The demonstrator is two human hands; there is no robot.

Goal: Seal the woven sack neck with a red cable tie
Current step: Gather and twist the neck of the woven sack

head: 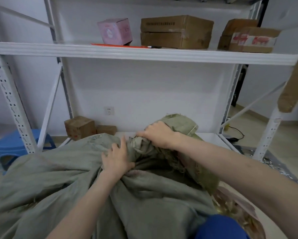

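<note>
In the head view, the sack (62, 178), a grey-green woven one, fills the lower half and lies slumped in front of a white rack (144, 53). Its neck (139, 145) is bunched into a rumpled twist near the middle. The right hand (159, 135) grips that twist from above, fingers curled over the cloth. The left hand (116, 158) rests flat on the sack just left of the neck, fingers spread and pressing the fabric. The tie (119, 45), a thin red strip, lies along the front of the rack's shelf, well apart from both hands, just before a pink box (114, 31). Cardboard boxes (175, 31) stand to its right. A blue stool (15, 144) stands at left.
</note>
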